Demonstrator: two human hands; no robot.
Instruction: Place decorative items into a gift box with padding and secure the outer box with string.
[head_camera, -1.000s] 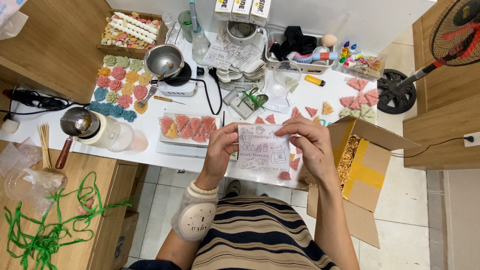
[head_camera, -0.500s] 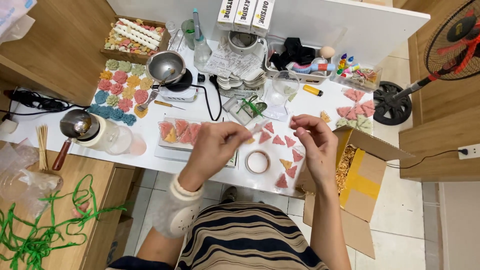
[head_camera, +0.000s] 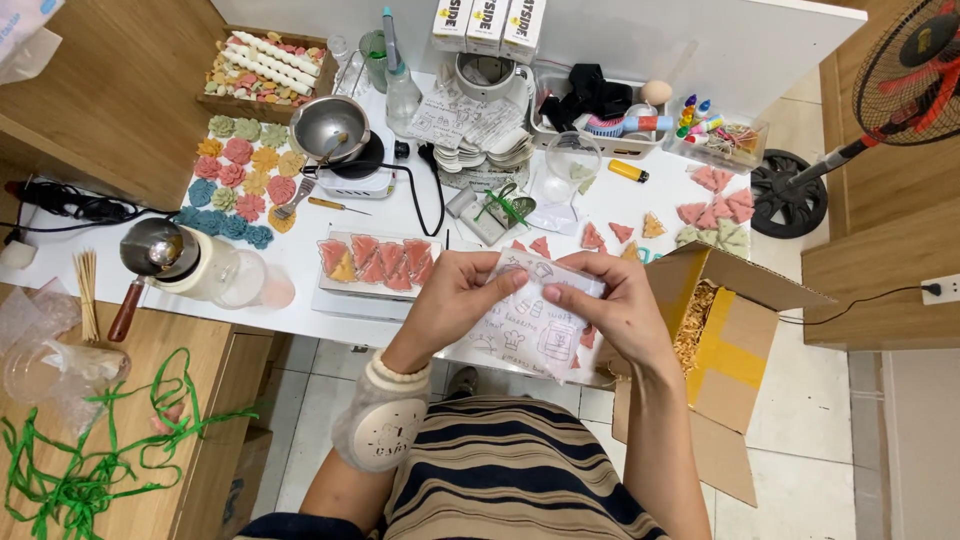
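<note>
Head view: left hand and right hand pinching a printed paper sheet between closed fingers, held at 6 o'clock of the white table. Tray of triangular pieces at 9 o'clock of the hands, open cardboard box at 3 o'clock.

tray on table | pot behind tray | box right of table
</note>
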